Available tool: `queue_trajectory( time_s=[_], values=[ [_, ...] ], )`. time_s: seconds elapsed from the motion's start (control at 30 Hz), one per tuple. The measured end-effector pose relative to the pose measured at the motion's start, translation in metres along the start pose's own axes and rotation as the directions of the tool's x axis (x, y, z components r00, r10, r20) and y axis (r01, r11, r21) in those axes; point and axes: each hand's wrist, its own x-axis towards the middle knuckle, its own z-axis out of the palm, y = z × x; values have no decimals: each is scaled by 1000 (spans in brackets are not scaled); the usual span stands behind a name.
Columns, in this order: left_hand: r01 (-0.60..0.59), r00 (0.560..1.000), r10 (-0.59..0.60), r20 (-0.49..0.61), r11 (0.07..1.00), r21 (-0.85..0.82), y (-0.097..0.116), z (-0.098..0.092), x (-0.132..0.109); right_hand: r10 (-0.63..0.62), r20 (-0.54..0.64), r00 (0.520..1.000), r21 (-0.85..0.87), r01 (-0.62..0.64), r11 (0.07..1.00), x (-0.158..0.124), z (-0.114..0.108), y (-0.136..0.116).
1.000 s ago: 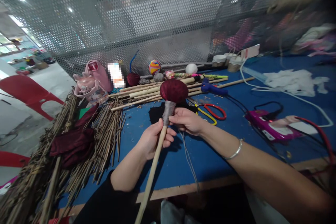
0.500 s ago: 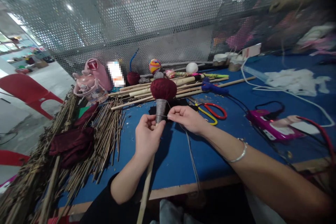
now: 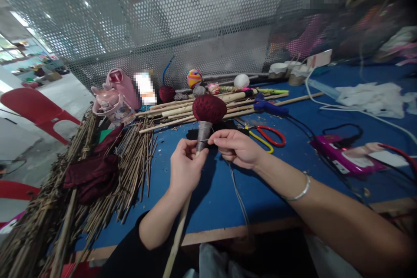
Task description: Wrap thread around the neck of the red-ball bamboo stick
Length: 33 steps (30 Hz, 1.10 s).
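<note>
My left hand is closed around a pale wooden stick, just below its padded head. The head is a dark red cloth-covered ball, and beneath it grey yarn is wound round the stick's neck. Between thumb and forefinger, my right hand pinches the loose strand of that grey yarn, drawn taut beside the winding. Slack yarn hangs from under my right hand down over the table's front edge.
Scissors with red and yellow handles lie right of my hands, near a blue glue gun and a purple power strip. Wooden sticks lie behind; bundled twigs and dark red cloth fill the left.
The view has shifted slightly, so the stick and both hands appear a little farther right. My right hand's fingers have come closer to the winding, still pinching the strand.
</note>
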Motion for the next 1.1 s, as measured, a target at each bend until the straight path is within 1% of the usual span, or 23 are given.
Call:
queue_trajectory(
  time_s=[0.03,0.1,0.2,0.57,0.73,0.87,0.93,1.03,1.1],
  values=[
    [-10,1000,10,3,1000,10,-1,0,0,12,9,1000,43,-12,999,0,0,0],
    [-15,1000,15,9,1000,15,-1,0,0,30,14,999,78,-31,996,0,-1,1],
    [2,1000,-2,1,1000,4,-1,-1,1,52,9,999,60,-52,997,1,-2,3],
    [45,999,-48,-26,995,-91,5,-3,2,65,-4,998,17,-65,998,6,-5,10],
    [71,997,-74,-10,985,-156,7,-2,0,52,-34,998,-32,-53,998,8,-5,12],
    [71,997,-68,19,965,-252,8,-1,-2,28,-28,999,-56,-29,998,10,-2,13],
    [82,996,-69,54,946,-315,9,0,-3,9,-7,1000,-51,-10,999,11,-2,13],
    [148,986,-101,135,898,-415,9,1,-2,-50,24,998,-46,51,998,12,-2,12],
    [216,970,-130,207,852,-477,8,1,-1,-72,49,996,-35,74,997,12,-3,11]
  ],
)
